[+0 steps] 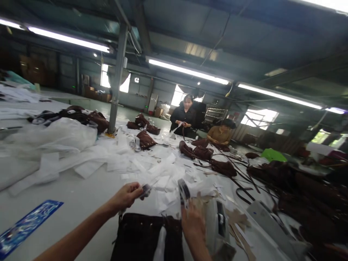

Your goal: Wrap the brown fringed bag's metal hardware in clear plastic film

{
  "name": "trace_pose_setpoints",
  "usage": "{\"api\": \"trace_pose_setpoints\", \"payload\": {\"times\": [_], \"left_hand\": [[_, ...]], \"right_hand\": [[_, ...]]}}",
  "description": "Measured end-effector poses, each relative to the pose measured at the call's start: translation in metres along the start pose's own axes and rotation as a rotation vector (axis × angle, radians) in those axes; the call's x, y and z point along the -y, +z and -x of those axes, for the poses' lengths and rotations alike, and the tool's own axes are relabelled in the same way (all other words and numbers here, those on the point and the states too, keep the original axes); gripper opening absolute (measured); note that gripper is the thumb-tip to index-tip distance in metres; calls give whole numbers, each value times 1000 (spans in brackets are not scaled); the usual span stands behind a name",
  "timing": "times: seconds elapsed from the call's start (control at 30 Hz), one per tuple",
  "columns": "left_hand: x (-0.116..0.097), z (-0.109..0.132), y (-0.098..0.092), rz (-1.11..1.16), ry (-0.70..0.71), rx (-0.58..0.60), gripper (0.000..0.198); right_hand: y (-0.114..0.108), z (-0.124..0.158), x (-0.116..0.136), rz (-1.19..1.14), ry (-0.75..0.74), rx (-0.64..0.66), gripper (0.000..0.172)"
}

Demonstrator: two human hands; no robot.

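Observation:
My left hand (127, 196) is closed in a pinch on a small dark piece (146, 190) trailing a thin clear strip. My right hand (191, 221) is raised beside it, fingers closed on a small dark and white roll-like piece (184, 191). Both hands hover over a dark brown bag (141, 235) lying on the white table (78, 195) just in front of me. A grey tape dispenser (219, 224) stands right of my right hand.
White paper scraps (152, 166) and clear plastic sheeting (54, 137) litter the table, with several brown bags (202, 152) and dark straps (244, 181). Two people (185, 117) work at the far end. A steel post (116, 79) rises at left. A blue sheet (24, 226) lies near the front left.

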State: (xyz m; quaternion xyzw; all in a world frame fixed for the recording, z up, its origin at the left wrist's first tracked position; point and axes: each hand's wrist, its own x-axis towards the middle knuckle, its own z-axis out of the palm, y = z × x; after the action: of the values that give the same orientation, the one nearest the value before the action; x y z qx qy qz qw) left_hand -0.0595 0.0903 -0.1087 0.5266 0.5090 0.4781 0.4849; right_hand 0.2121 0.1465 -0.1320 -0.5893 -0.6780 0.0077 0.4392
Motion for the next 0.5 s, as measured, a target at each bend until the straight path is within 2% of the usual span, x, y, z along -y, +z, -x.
{"api": "trace_pose_setpoints", "payload": {"times": [0.07, 0.13, 0.27, 0.33, 0.43, 0.5], "left_hand": [[21, -12, 3, 4, -23, 0, 54], [36, -19, 5, 13, -44, 6, 54], [43, -30, 5, 32, -70, 41, 49], [43, -38, 3, 37, -84, 84, 47], [46, -51, 0, 27, -109, 144, 43], [51, -60, 0, 9, -115, 183, 41]], "right_hand": [[14, 18, 11, -123, -108, 159, 35], [27, 36, 31, -337, -145, 313, 30], [60, 51, 67, -485, -31, 440, 25], [79, 52, 71, -498, 38, 385, 25], [102, 54, 61, -484, 171, 211, 25], [112, 56, 52, -473, 210, 195, 27]]}}
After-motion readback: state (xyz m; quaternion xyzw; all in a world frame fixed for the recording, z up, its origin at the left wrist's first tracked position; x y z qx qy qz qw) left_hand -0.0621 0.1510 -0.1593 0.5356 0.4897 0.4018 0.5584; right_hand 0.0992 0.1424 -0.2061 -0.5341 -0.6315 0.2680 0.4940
